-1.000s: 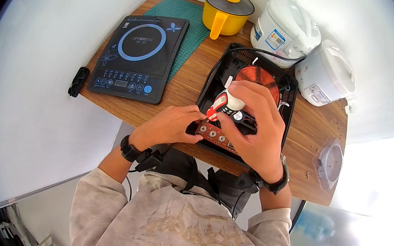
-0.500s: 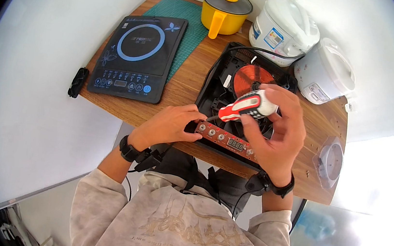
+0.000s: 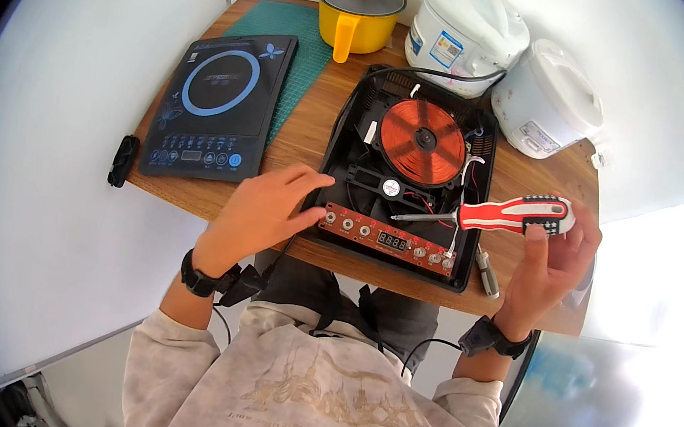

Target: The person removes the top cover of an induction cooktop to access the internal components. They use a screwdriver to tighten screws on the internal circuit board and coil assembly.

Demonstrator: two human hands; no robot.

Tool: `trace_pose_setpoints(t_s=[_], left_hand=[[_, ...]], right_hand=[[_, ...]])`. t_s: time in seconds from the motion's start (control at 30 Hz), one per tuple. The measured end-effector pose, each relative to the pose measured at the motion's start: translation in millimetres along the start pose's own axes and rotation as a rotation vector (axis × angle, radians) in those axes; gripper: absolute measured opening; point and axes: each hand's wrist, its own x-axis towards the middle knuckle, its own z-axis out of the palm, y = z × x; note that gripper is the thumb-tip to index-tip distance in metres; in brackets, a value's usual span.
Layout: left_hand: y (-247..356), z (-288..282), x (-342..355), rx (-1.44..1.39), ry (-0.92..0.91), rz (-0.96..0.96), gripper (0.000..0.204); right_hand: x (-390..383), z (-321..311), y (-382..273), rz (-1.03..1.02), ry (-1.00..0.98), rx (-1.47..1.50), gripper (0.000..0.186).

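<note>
My right hand (image 3: 553, 267) grips a screwdriver (image 3: 514, 214) by its red, white and black handle. The shaft points left, almost level, above an opened induction cooker base (image 3: 338, 162). Inside that black shell are a round copper coil (image 3: 423, 143) and, along the near edge, a reddish-brown control board (image 3: 398, 243) with buttons and a small display. By the board's left end, my left hand (image 3: 263, 204) is open, thumb and index finger apart, holding nothing. A second screwdriver (image 3: 487, 274) with a grey handle lies between the base and my right hand.
The cooker's black glass top (image 3: 217, 106) rests at left, partly on a green cutting mat (image 3: 306, 83). A yellow lidded pot (image 3: 359, 21) and two white rice cookers (image 3: 468, 34) stand at the back. A clear plastic dish (image 3: 581, 290) is partly hidden behind my right hand.
My right hand has drawn back rightward, swinging the screwdriver away from the board's left end to a nearly level pose. My left hand has let go of that end. The view has shifted slightly.
</note>
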Motion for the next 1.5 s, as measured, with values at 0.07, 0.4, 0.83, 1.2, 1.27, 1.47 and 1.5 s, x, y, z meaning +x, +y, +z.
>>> trace_pose_setpoints(t_s=[0.07, 0.4, 0.83, 1.2, 1.27, 1.47, 1.5], left_hand=[[9, -4, 4, 0.011, 0.069, 0.026, 0.038], [69, 20, 25, -0.322, 0.048, 0.173, 0.030], [88, 31, 50, -0.268, -0.083, 0.101, 0.008], [141, 66, 118, -0.003, -0.510, 0.580, 0.013], [166, 86, 139, -0.005, -0.605, 0.621, 0.016], [201, 176, 198, -0.006, -0.682, 0.713, 0.017], [206, 188, 207, -0.014, -0.697, 0.707, 0.016]], right_hand=[[-3, -8, 2, 0.001, 0.053, 0.005, 0.057], [-13, -17, 0, 0.054, 0.121, 0.186, 0.060], [-28, -72, 1, -0.019, 0.283, 0.074, 0.055], [-105, -195, -14, 0.183, 0.700, -0.282, 0.047], [-123, -208, -18, 0.207, 0.760, -0.310, 0.046], [-159, -232, -22, 0.230, 0.867, -0.371, 0.042], [-159, -230, -25, 0.228, 0.894, -0.350, 0.043]])
